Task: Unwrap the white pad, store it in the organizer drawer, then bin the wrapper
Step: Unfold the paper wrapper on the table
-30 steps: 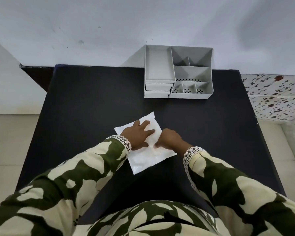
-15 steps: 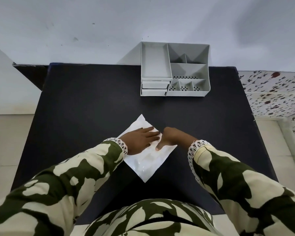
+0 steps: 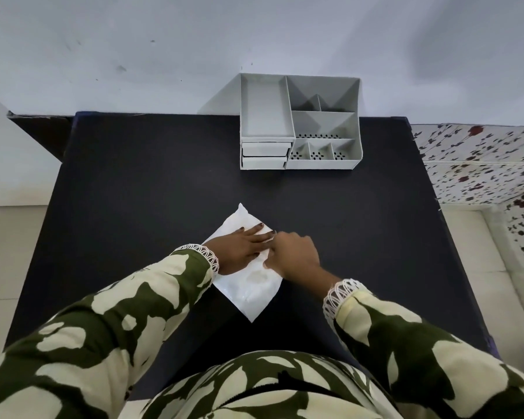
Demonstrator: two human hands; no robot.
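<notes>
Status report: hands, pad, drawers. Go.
Left hand flat on wrapped pad, right hand picking at its edge. Pad still wrapped, on table. Organizer drawers shut; path clear.

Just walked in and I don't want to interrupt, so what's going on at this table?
A person is working on a white pad in its wrapper, lying on the black table. The left hand presses flat on it while the right hand works with its fingertips at the pad's right edge. Whether the wrapper is open yet cannot be told. The grey organizer stands at the table's far edge with both its drawers shut.
</notes>
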